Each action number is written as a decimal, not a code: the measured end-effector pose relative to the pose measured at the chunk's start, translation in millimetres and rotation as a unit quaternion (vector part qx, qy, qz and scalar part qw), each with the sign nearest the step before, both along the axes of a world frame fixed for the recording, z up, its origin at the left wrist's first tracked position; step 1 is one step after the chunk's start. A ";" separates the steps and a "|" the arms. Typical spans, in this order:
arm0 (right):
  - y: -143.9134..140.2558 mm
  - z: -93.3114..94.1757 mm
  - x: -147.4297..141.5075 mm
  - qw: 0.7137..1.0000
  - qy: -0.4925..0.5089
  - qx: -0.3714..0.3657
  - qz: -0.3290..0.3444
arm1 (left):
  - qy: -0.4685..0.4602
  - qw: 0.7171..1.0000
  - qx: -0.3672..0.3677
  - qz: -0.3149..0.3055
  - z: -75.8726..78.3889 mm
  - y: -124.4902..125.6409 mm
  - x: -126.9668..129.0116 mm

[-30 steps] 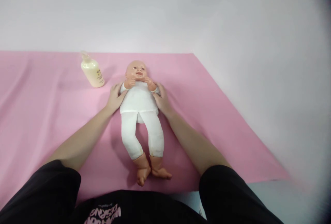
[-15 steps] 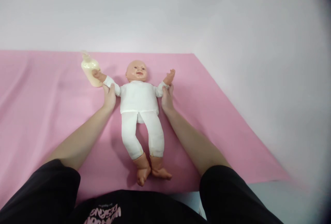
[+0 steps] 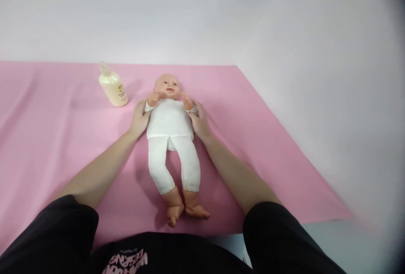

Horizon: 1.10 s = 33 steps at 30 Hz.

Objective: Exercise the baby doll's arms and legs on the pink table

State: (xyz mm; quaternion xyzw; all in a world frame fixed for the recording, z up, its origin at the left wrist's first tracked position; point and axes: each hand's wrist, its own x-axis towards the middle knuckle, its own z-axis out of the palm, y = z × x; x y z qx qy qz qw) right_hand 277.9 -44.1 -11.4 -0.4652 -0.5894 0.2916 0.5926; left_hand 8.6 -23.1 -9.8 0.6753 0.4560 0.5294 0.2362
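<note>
A baby doll (image 3: 170, 122) in a white top and white trousers lies face up, its head away from me and its feet toward me. My left hand (image 3: 139, 118) is closed around the doll's arm on the left side of the picture. On the other side, my right hand (image 3: 200, 121) grips the doll's other arm, thumb on the front. Both doll arms are bent inward, with the doll's hands up near its chin. Some of my fingers are hidden behind the arms.
The doll lies on a pink cloth (image 3: 253, 147) that covers the table. Left of its head stands a pump bottle (image 3: 113, 88) of pale yellow liquid, looking tilted. A white wall (image 3: 158, 16) rises behind the far edge. The table's right edge slants toward me.
Both my hands have moved inward, bringing the doll's arms from spread out at the sides to in front of its chest. The bottle is now fully uncovered.
</note>
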 end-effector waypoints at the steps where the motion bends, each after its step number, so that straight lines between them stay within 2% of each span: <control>1: -0.2 0.4 0.1 1.000 -0.019 0.005 0.001 | 0.024 1.000 0.007 -0.001 1.0 -0.4 0.1; 4: -0.1 1.0 0.8 0.998 -0.059 0.019 0.005 | 0.066 0.997 0.024 -0.008 3.7 -1.4 0.1; 10: 1.5 -1.5 1.8 0.997 -0.076 0.025 -0.007 | 0.051 0.998 0.024 -0.015 4.1 -1.4 0.3; 19: 10.1 -15.3 4.3 0.999 -0.033 0.023 -0.002 | 0.026 1.000 0.012 0.001 -0.9 0.7 -1.1; 33: 10.8 -17.5 5.6 1.000 -0.012 0.010 0.014 | -0.021 1.000 -0.016 0.001 0.0 -0.9 -0.2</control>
